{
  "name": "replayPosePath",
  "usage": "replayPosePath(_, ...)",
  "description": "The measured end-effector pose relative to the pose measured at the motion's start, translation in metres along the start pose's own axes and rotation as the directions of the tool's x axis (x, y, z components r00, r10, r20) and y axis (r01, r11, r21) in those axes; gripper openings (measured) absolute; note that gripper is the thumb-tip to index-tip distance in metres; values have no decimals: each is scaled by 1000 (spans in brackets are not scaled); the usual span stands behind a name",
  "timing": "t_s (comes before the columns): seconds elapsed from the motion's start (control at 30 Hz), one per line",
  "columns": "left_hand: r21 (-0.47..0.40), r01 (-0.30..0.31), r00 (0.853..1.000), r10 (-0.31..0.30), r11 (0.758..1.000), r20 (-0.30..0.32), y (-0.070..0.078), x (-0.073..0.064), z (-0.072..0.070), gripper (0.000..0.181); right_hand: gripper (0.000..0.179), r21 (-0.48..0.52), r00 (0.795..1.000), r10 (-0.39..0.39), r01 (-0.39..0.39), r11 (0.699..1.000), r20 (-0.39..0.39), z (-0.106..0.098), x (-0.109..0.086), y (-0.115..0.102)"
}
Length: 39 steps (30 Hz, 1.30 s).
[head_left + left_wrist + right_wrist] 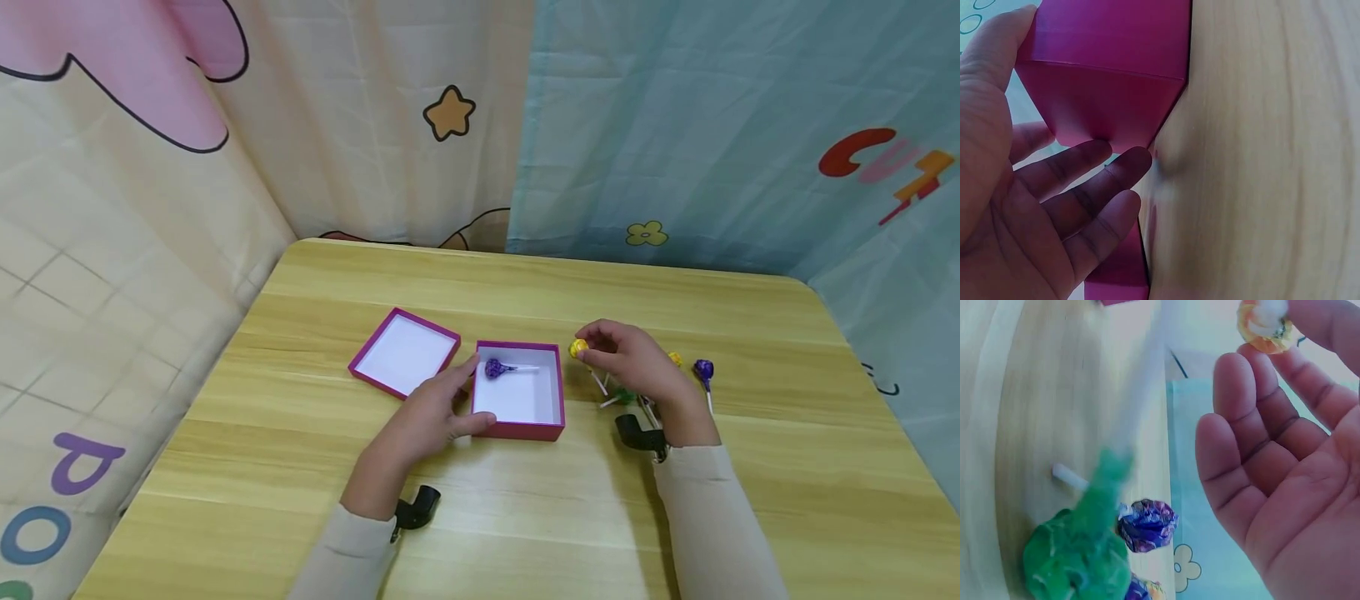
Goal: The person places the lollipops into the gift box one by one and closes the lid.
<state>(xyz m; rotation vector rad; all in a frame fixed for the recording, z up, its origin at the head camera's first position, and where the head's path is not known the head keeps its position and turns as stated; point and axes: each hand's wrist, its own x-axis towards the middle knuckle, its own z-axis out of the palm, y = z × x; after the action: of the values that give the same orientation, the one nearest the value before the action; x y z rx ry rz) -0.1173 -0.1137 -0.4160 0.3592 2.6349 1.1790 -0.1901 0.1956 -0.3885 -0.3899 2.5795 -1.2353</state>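
Observation:
A magenta square box [519, 431] with a white inside stands on the table, holding one purple lollipop [493, 368]. At the box's near left corner is my left hand [427, 417]. Its thumb rests on the near side and its loosely spread fingers touch the left wall [1104, 106]. To the right of the box, my right hand [637, 362] pinches a yellow lollipop [577, 347] by its wrapped head, between thumb and fingers. Below that hand lie a green lollipop [1075, 562] and a purple one [1147, 525], partly hidden from the head view by the hand.
Left of the box lies its lid [405, 354], white inside facing up. Another yellow lollipop [675, 358] and a dark purple lollipop [703, 369] lie beyond the right wrist. Printed curtains [375, 125] hang behind the wooden table [225, 500].

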Motion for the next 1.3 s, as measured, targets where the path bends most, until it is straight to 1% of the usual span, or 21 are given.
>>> replayPosePath(0.23,-7,-9,1000,9,1000,3,0,0,-1,90,23,119,998,-8,15,993,-57,3,0,-5)
replayPosePath(0.33,-3,-5,1000,5,1000,2,1,-1,-2,91,22,160,997,-30,42,986,-75,4,0,-10)
replayPosePath(0.5,0,-6,1000,6,1000,-5,2,0,-3,91,22,186,991,-102,116,976,-84,6,1,-25)
replayPosePath(0.6,-7,-3,1000,3,1000,-2,1,0,-2,91,20,194,988,-126,140,971,-84,9,3,-34)
replayPosePath(0.67,-12,-4,1000,4,1000,0,1,0,-2,92,20,200,988,-130,144,969,-78,12,5,-39)
replayPosePath(0.9,-16,-11,1000,11,1000,12,-1,1,-1,92,19,160,992,-112,120,980,-57,24,12,-51)
replayPosePath(1.07,-15,-9,1000,9,1000,24,-1,2,-1,92,18,127,993,-106,111,986,-48,30,17,-52)
replayPosePath(1.3,-26,-17,1000,18,999,22,-1,1,-2,92,15,27,991,-125,127,992,-39,38,27,-53)
